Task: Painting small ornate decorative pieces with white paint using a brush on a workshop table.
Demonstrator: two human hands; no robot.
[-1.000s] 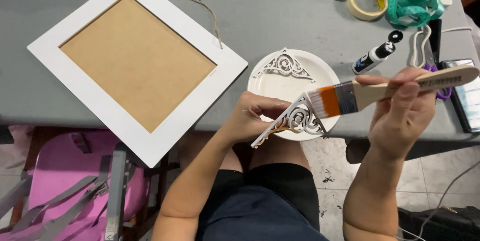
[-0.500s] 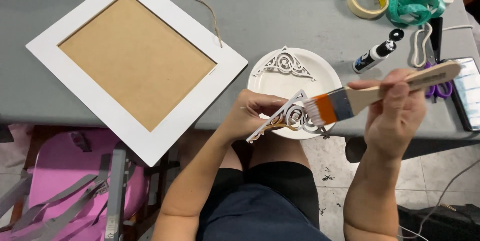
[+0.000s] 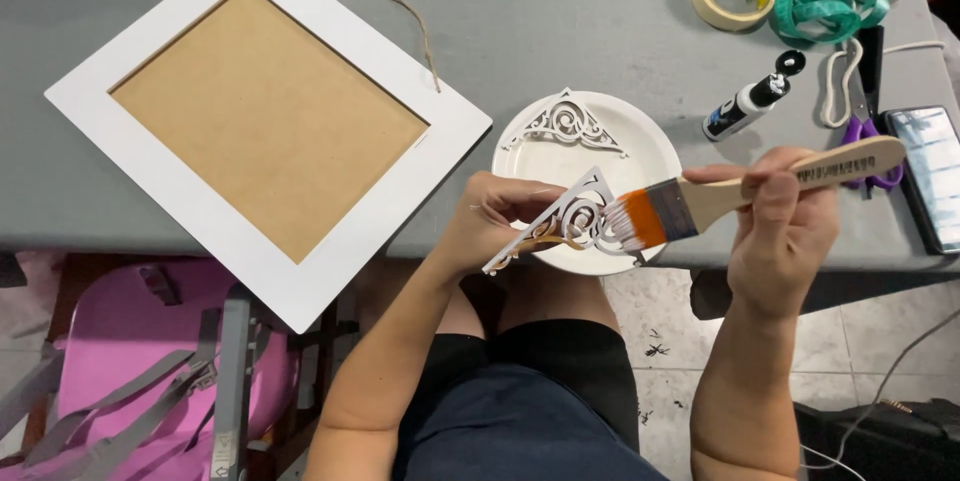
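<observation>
Grey surface (image 3: 560, 31) carries a round white paper plate (image 3: 655, 146); left hand (image 3: 495, 221) pinches a white filigree triangular ornament (image 3: 565, 221), right hand (image 3: 785, 226) grips a wooden-handled orange-bristled flat brush (image 3: 700, 203) touching it

home craft table (image 3: 560, 31), paint-cluttered
</observation>
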